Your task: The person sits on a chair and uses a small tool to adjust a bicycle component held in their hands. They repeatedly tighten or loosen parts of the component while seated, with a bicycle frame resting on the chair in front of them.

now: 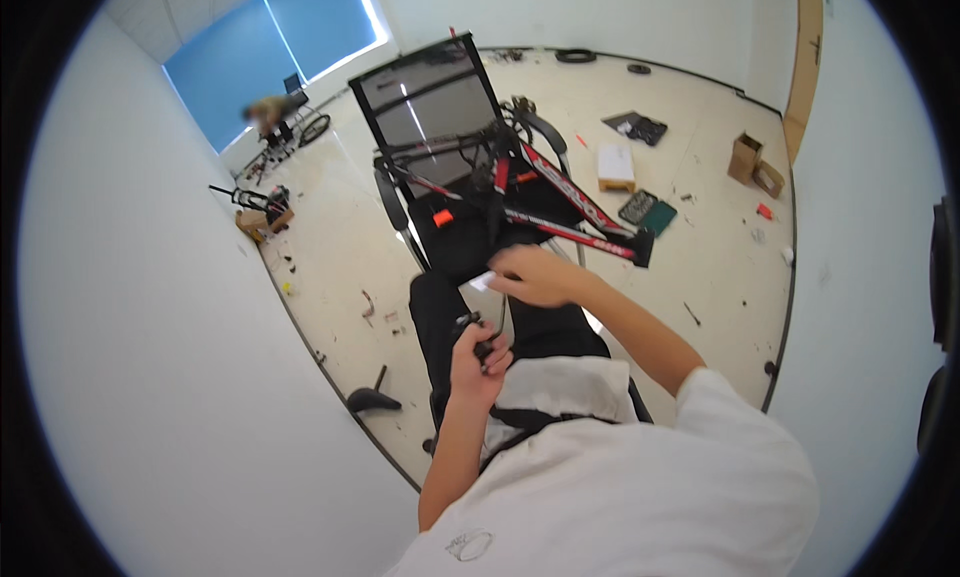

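Observation:
My left hand (478,362) is closed around a small black metal part (473,324) held over my lap. My right hand (535,276) is blurred, reaching forward with something small and white (483,280) at its fingertips; what it is cannot be made out. Just beyond it a red, black and white bicycle frame (560,202) lies across the seat of a black office chair (440,107). I sit in dark trousers and a white shirt.
On the pale floor lie a black bicycle saddle (372,401), a white box (615,164), a tool case (648,212), cardboard boxes (752,162) and small scattered parts. Another person (268,112) sits far back left by a blue blind.

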`<state>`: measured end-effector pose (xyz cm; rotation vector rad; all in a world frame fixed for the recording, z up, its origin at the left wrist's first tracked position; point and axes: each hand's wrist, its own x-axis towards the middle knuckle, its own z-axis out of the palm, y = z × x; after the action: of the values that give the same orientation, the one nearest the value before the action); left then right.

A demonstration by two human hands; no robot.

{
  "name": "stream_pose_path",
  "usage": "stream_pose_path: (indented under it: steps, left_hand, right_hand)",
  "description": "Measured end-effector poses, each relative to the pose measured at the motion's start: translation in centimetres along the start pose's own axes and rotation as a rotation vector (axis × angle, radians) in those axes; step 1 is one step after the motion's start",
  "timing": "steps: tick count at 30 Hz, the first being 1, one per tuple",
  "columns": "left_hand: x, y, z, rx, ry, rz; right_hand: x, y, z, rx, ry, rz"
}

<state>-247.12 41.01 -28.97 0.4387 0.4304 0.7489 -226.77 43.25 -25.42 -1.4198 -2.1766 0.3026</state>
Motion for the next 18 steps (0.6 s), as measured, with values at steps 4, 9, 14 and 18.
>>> stream_pose_path:
  steps: [4,9,14,18]
  left_hand:
    - [1.0,3.2,-1.1,-0.028,0.115,0.18]
    - [1.6,0.4,-2.9,0.309,0.191,0.326]
    - [0.1,-2.8,0.3,0.548,0.103,0.24]
    - [-0.6,-0.1,2.1,0.284,0.136,0.282]
  right_hand:
    - [-6.1,-0.7,3.8,0.333,-0.342,0.057]
    - [-4.0,-10.5,0.1,0.615,-0.324,-0.294]
    - [1.3,-8.8,-3.7,0.573,0.123,-0.078]
    - [-0.2,0.2,1.5,0.301,-0.092,-0.006]
